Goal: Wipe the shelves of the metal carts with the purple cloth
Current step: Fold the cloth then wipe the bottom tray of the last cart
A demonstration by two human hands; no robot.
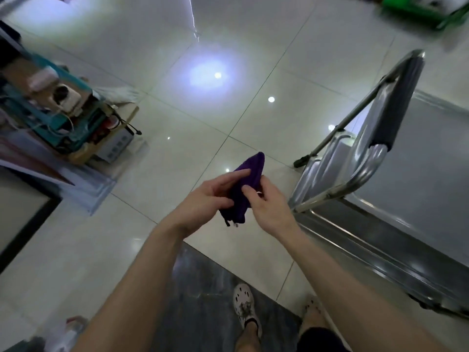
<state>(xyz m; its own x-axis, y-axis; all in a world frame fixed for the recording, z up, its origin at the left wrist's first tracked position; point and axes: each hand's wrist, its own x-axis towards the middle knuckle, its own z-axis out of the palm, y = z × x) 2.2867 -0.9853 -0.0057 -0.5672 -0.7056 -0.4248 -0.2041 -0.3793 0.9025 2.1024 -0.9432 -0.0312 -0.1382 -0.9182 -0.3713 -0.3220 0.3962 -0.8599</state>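
Note:
The purple cloth (247,182) is bunched up in mid-air in front of me, held between both hands. My left hand (205,201) grips its left side, the fingers lying over the fabric. My right hand (266,204) pinches its right side. A metal cart (418,189) stands just to the right of my hands, its shiny top shelf and tubular handle (388,107) in view. The cloth is apart from the cart.
A cluttered low stand with boxes and cables (63,115) sits at the left. A green object (426,8) lies at the far right on the glossy tiled floor (203,110). My feet in white clogs (245,306) stand on a dark mat below.

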